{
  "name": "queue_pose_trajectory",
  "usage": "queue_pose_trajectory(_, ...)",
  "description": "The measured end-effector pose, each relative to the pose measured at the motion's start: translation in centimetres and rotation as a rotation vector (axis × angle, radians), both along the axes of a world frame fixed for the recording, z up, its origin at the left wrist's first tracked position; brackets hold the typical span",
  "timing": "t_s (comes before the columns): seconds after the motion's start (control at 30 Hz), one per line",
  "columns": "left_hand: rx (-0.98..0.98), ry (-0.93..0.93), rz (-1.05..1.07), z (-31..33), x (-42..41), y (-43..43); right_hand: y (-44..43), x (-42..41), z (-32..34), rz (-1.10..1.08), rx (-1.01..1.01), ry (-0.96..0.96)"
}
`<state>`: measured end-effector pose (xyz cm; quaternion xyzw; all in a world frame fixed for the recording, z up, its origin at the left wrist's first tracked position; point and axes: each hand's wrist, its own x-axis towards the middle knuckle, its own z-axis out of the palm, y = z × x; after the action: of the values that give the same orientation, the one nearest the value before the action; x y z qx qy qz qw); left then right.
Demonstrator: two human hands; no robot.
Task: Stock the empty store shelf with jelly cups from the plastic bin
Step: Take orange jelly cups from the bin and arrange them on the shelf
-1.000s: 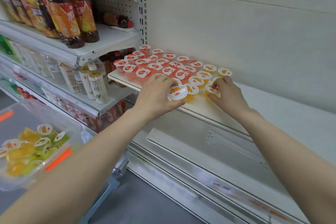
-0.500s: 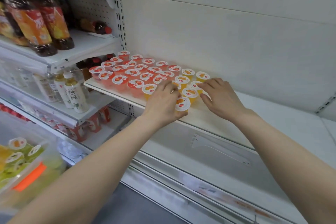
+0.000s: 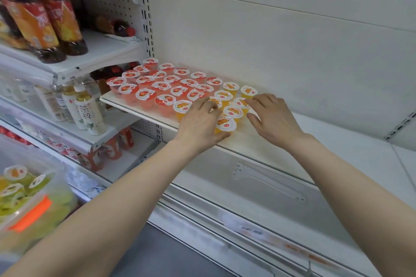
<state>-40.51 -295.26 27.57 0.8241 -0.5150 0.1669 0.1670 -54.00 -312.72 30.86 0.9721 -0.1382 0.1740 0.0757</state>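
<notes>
Jelly cups (image 3: 162, 87) stand upright in close rows on the shelf (image 3: 247, 141), clear tubs with round white printed lids facing up, red at the left and orange at the right. Left grip (image 3: 200, 123) pinches the front orange cup (image 3: 226, 125) near the shelf's edge. Right grip (image 3: 274, 119), fingers relaxed, touches a neighbouring orange cup (image 3: 242, 103).

Bright, even, diffuse light; white back wall (image 3: 281, 40) near washed out. Shadows faint: soft under the shelf (image 3: 247, 144) lip, and below the left hand (image 3: 198, 123) gripping a jelly cup (image 3: 226, 124). Glints on bottles (image 3: 56, 18), far left. Near left, plastic bin (image 3: 33, 204) blurred; price strip (image 3: 281, 243) unreadable. At the edges the uprights (image 3: 148, 29) bow.
</notes>
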Motion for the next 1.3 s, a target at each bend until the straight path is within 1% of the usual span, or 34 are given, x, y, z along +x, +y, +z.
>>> queue_pose_trajectory(0.2,0.011,-0.03,-0.036,1.4,2.1,3.7,2.5,1.9,1.2,0.02,-0.02,0.004)
queue_pose_trajectory(0.33,-0.001,-0.06,-0.015,2.0,4.5,7.8,5.9,4.1,1.7,0.056,-0.035,-0.025)
queue_pose_trajectory(0.57,-0.049,-0.022,0.094,1.7,10.2,17.9,14.8,9.9,0.9,0.171,-0.071,-0.092)
queue_pose_trajectory(0.7,-0.061,0.014,0.163,0.7,13.3,24.7,20.5,14.0,-0.6,0.257,-0.056,-0.058)
queue_pose_trajectory(0.87,-0.018,0.062,0.284,-2.5,16.5,33.7,28.4,18.9,-3.8,0.355,-0.015,-0.011)
queue_pose_trajectory(1.03,-0.008,0.167,0.441,-7.0,18.8,42.4,35.6,23.3,-8.0,0.497,0.057,0.043)
queue_pose_trajectory(1.13,0.01,0.265,0.56,-10.0,19.3,47.1,39.3,25.6,-10.6,0.604,0.08,0.087)
queue_pose_trajectory(1.3,0.052,0.391,0.713,-14.5,20.1,52.7,43.6,29.9,-14.6,0.73,0.167,0.254)
